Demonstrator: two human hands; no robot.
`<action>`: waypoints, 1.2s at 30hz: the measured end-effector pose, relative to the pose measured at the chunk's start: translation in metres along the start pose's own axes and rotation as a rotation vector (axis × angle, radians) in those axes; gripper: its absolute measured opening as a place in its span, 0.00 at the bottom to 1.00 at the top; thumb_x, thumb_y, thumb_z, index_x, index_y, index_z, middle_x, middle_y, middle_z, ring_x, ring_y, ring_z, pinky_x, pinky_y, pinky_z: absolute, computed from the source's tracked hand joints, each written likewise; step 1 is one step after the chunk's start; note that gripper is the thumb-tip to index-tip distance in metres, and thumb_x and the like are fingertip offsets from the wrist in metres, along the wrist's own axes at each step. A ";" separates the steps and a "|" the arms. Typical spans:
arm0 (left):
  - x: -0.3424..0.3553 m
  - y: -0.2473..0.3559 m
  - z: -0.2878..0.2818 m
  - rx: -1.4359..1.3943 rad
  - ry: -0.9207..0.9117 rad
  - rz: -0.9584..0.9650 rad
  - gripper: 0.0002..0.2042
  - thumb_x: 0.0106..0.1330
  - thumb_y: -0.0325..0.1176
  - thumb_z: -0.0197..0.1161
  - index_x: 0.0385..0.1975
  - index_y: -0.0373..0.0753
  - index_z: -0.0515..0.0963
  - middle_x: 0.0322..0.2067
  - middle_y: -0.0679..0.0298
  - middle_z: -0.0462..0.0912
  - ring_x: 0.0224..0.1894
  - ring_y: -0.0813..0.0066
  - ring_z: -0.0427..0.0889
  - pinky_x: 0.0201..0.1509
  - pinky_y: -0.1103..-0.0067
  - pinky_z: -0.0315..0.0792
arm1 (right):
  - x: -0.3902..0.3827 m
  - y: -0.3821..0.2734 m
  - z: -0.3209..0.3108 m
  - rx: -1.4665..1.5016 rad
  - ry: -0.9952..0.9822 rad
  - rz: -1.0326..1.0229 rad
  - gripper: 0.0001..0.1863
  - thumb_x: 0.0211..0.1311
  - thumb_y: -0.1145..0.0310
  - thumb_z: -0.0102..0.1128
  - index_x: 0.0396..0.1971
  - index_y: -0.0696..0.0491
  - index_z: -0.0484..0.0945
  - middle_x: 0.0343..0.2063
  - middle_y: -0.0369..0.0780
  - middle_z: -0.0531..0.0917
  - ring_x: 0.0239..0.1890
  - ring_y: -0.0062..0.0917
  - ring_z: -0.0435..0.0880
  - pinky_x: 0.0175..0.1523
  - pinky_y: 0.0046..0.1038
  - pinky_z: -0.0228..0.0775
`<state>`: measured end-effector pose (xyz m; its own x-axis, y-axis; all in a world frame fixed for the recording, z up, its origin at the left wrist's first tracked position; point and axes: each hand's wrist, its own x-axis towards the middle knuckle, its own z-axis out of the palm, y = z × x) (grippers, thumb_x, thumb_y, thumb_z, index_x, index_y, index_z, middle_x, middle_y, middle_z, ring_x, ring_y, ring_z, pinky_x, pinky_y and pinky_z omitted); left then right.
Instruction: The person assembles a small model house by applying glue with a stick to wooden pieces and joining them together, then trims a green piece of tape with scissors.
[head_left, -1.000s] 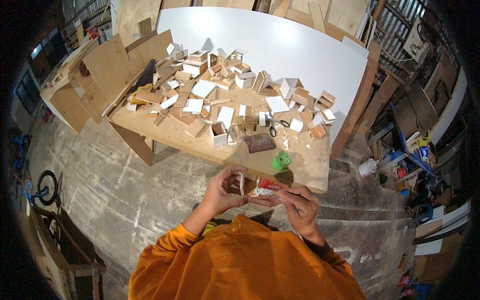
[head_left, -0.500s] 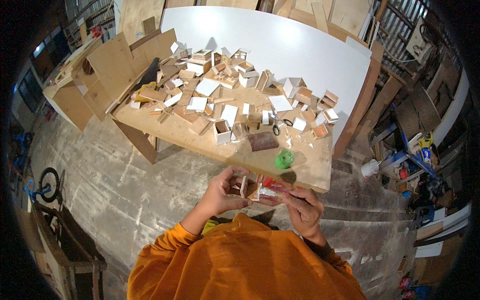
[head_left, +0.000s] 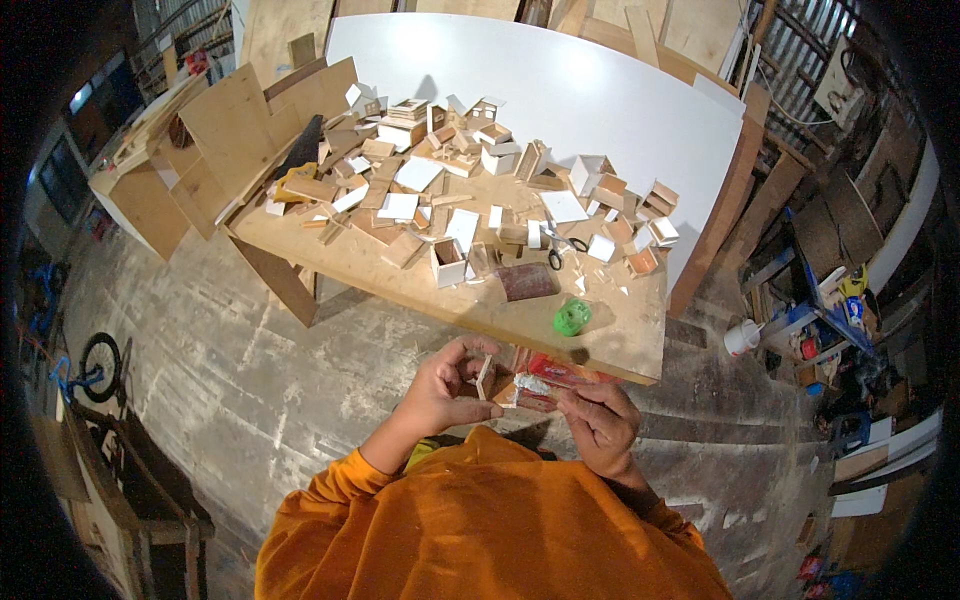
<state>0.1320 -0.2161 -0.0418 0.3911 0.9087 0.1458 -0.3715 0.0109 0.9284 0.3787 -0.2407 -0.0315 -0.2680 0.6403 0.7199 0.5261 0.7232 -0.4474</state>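
Observation:
In front of my chest, just off the table's near edge, my left hand [head_left: 450,385] is closed round a small wooden piece [head_left: 485,378], its thin pale panel standing up between thumb and fingers. My right hand [head_left: 600,420] is pinched beside it. At its fingertips is a crumpled silvery-white thing [head_left: 530,384], whose kind I cannot make out, close to the wooden piece. Behind the fingers shows something red and shiny [head_left: 556,370], partly hidden. On the table nearest my hands lies a green, round, translucent thing [head_left: 572,317], with a brown rectangular sheet [head_left: 527,282] to its left.
The wooden table [head_left: 370,272] carries many small wooden boxes, white panels and offcuts. Scissors [head_left: 556,256] lie at its right, a handsaw [head_left: 300,150] at the left. A white board [head_left: 650,110] stands behind. A white bucket [head_left: 741,338] sits right, a bicycle wheel [head_left: 99,362] left.
My right hand has moved slightly left, its fingertips now against the silvery-white thing. The small wooden piece has tilted a little in my left hand, which otherwise stays put.

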 end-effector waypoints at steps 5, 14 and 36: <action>-0.004 0.003 0.001 -0.051 0.014 -0.032 0.34 0.46 0.11 0.70 0.56 0.38 0.67 0.45 0.65 0.77 0.48 0.80 0.75 0.46 0.83 0.74 | 0.001 -0.004 -0.005 -0.099 0.001 -0.054 0.16 0.44 0.82 0.71 0.35 0.51 0.85 0.31 0.37 0.80 0.32 0.29 0.82 0.36 0.26 0.74; -0.009 -0.001 -0.002 0.317 0.036 0.017 0.33 0.45 0.18 0.75 0.54 0.37 0.69 0.46 0.63 0.78 0.49 0.77 0.78 0.50 0.79 0.75 | -0.004 0.001 -0.007 -0.135 0.018 -0.068 0.22 0.45 0.83 0.69 0.40 0.43 0.85 0.34 0.35 0.79 0.33 0.28 0.82 0.34 0.26 0.76; 0.002 -0.011 -0.006 -0.098 0.016 -0.237 0.34 0.51 0.15 0.66 0.62 0.31 0.66 0.52 0.59 0.79 0.55 0.73 0.77 0.58 0.78 0.70 | 0.010 0.012 -0.014 0.001 0.019 0.236 0.10 0.54 0.78 0.64 0.38 0.57 0.83 0.30 0.42 0.80 0.29 0.27 0.79 0.33 0.23 0.71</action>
<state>0.1315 -0.2119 -0.0539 0.4642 0.8823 -0.0780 -0.3513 0.2643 0.8982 0.3933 -0.2295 -0.0222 -0.1227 0.7867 0.6050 0.5712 0.5545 -0.6052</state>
